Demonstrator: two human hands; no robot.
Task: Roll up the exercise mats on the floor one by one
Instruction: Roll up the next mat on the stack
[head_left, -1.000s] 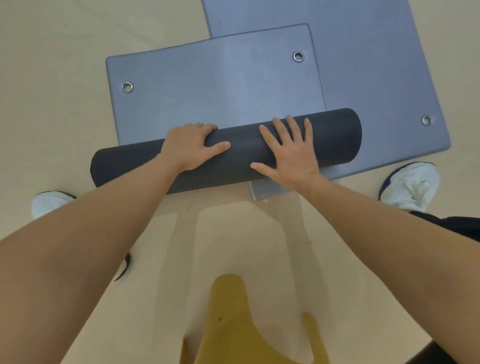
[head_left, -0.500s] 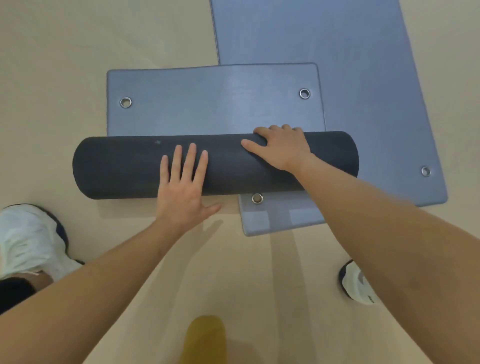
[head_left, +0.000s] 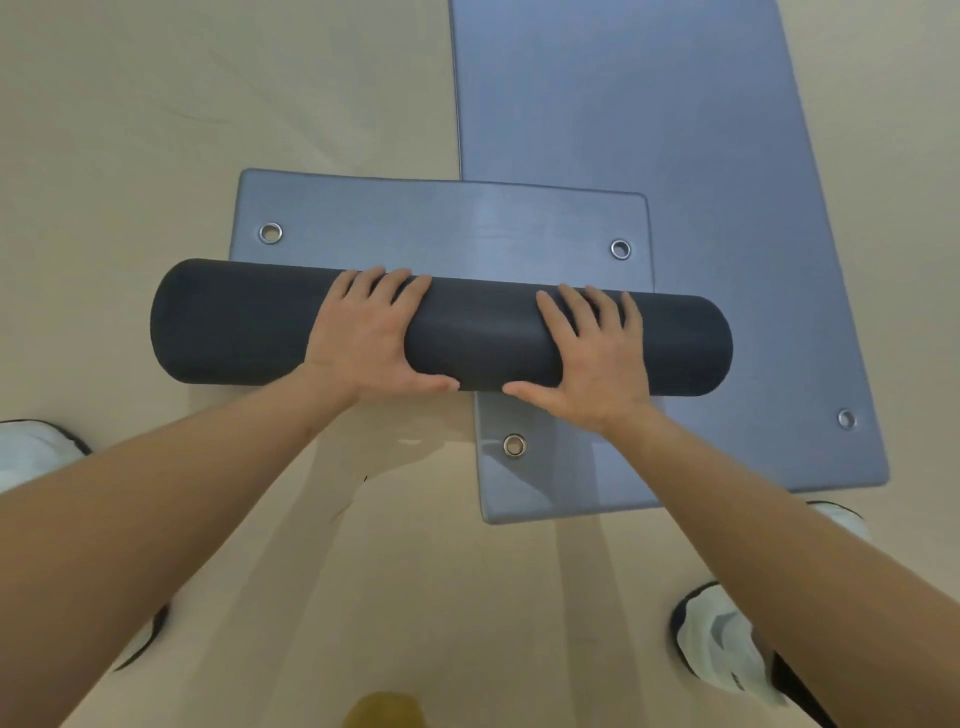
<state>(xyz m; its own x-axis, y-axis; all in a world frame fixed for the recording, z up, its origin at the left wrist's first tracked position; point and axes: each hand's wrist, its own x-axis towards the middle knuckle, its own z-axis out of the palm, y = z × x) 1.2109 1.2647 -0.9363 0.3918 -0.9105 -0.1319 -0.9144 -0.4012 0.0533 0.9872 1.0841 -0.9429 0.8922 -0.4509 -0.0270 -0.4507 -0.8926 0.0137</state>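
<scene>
Beige floor (head_left: 156, 130) beneath blue mat (head_left: 649, 104).

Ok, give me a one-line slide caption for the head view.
Left hand and right hand press on a nearly rolled dark mat that partly overlaps a second, flat blue mat.

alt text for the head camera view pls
A person's left hand and right hand press flat on a dark grey rolled foam mat; its unrolled blue-grey end overlaps a second flat blue-grey mat on a beige floor.
</scene>
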